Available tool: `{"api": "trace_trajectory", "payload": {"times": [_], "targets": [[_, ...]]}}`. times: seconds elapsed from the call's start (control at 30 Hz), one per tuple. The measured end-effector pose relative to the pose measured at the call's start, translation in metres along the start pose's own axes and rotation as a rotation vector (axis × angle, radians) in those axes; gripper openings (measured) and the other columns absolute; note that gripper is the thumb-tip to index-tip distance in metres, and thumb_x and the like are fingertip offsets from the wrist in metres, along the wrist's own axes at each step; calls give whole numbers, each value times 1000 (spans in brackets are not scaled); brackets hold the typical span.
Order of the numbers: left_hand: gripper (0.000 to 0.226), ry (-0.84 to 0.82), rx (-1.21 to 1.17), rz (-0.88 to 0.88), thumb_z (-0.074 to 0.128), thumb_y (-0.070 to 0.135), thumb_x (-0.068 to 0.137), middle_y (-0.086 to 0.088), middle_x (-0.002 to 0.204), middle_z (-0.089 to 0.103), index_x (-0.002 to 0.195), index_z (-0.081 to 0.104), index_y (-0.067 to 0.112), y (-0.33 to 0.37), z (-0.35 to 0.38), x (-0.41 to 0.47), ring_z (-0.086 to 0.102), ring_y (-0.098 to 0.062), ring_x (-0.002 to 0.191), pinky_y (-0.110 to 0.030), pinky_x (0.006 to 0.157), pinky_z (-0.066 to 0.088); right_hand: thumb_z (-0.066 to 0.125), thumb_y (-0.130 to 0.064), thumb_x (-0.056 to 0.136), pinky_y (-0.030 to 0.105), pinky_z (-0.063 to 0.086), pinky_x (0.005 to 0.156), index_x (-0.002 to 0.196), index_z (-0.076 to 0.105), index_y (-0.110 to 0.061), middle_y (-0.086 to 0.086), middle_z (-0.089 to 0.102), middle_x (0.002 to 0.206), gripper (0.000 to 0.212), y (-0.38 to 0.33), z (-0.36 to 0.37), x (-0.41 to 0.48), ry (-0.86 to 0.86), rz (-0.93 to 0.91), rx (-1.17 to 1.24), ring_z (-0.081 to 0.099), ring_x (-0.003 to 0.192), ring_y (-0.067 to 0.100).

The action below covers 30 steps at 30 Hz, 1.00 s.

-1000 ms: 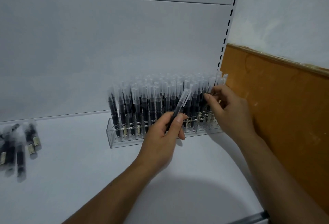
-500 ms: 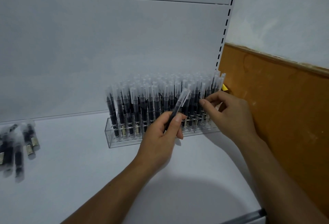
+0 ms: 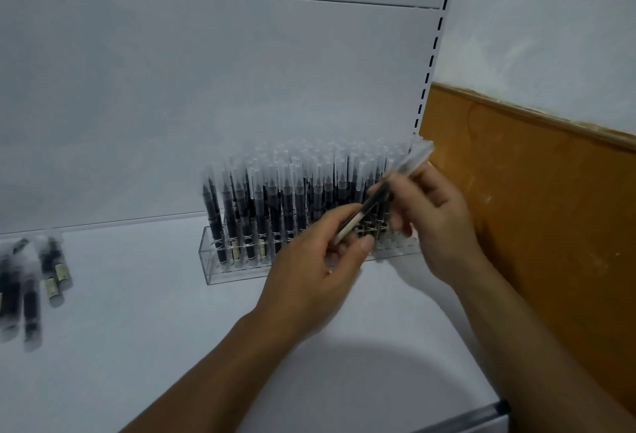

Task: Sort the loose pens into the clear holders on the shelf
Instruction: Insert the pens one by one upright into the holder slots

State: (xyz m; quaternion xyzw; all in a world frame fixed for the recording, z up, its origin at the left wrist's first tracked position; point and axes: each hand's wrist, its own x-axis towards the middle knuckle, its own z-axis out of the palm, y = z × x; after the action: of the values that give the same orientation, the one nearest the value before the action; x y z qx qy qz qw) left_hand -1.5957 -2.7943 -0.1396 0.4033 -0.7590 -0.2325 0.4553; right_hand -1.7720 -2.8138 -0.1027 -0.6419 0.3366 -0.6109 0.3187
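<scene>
Before the right end of the clear holder (image 3: 237, 269), both hands now meet on one pen (image 3: 375, 199). A second ago the left hand (image 3: 320, 260) held it alone while the right hand (image 3: 438, 222) fingered the pens standing at the holder's right end. The right hand has since come across, and its fingertips pinch the pen just below the clear cap, though blur softens the grip. The left hand grips the pale lower end. The pen leans further right than before, above the shelf (image 3: 144, 336). Loose pens (image 3: 31, 281) lie unmoved at far left.
</scene>
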Motion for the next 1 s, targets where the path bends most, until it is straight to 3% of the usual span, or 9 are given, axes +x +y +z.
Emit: {"api": "trace_trajectory", "payload": {"times": [0.1, 0.17, 0.23, 0.33, 0.43, 0.53, 0.67, 1.0], "targets": [[42, 28, 225, 86, 48, 51, 91, 26, 113, 57, 131, 49, 41, 2, -6, -3, 50, 3, 110, -27, 95, 41, 53, -22, 98, 18, 37, 40, 87, 59, -24, -2, 69, 74, 13, 0, -20, 7, 348, 10, 117, 48, 45, 6], [44, -7, 405, 98, 47, 49, 92, 21, 125, 51, 134, 50, 36, -1, -10, -4, 39, 1, 120, -25, 102, 28, 53, -24, 99, 18, 36, 41, 86, 55, -25, -11, 58, 62, 14, 3, -30, 10, 532, -1, 4, 44, 46, 4], [45, -53, 510, 91, 49, 46, 93, 19, 130, 48, 136, 49, 33, -3, -10, -6, 33, -1, 123, -19, 101, 15, 53, -28, 99, 20, 37, 44, 87, 54, -32, -15, 52, 59, 12, 9, -34, 11, 584, -47, -153, 43, 50, 3], [46, -52, 585, 99, 51, 43, 92, 14, 130, 50, 135, 53, 28, -2, -7, -8, 36, -8, 124, -25, 106, 15, 53, -30, 98, 30, 41, 51, 90, 53, -36, -19, 55, 67, 10, 16, -29, 11, 479, -123, -347, 47, 59, 4], [46, -37, 620, 99, 52, 42, 90, 12, 129, 52, 133, 55, 26, 0, -6, -8, 38, -11, 123, -32, 106, 22, 55, -29, 98, 39, 43, 53, 96, 57, -29, -14, 56, 71, 2, 22, -25, 11, 397, -141, -495, 48, 60, 10], [46, -41, 629, 97, 54, 41, 90, 12, 130, 52, 133, 55, 26, 0, -6, -8, 39, -12, 123, -33, 107, 24, 57, -32, 97, 31, 40, 50, 98, 59, -20, -11, 58, 72, 12, 26, -25, 10, 302, -109, -639, 50, 57, 5], [45, -44, 622, 88, 55, 40, 90, 13, 130, 51, 133, 55, 26, 0, -6, -8, 38, -12, 124, -33, 107, 23, 60, -35, 93, 26, 40, 52, 94, 62, -23, -13, 59, 72, 12, 29, -22, 8, 130, 21, -807, 52, 59, 5], [43, -22, 605, 85, 51, 42, 90, 15, 126, 53, 131, 56, 29, -3, -6, -7, 38, -10, 119, -28, 101, 22, 66, -33, 90, 39, 53, 62, 87, 60, -23, -14, 61, 75, 12, 26, -21, 6, 180, 92, -786, 57, 66, 9]]}}
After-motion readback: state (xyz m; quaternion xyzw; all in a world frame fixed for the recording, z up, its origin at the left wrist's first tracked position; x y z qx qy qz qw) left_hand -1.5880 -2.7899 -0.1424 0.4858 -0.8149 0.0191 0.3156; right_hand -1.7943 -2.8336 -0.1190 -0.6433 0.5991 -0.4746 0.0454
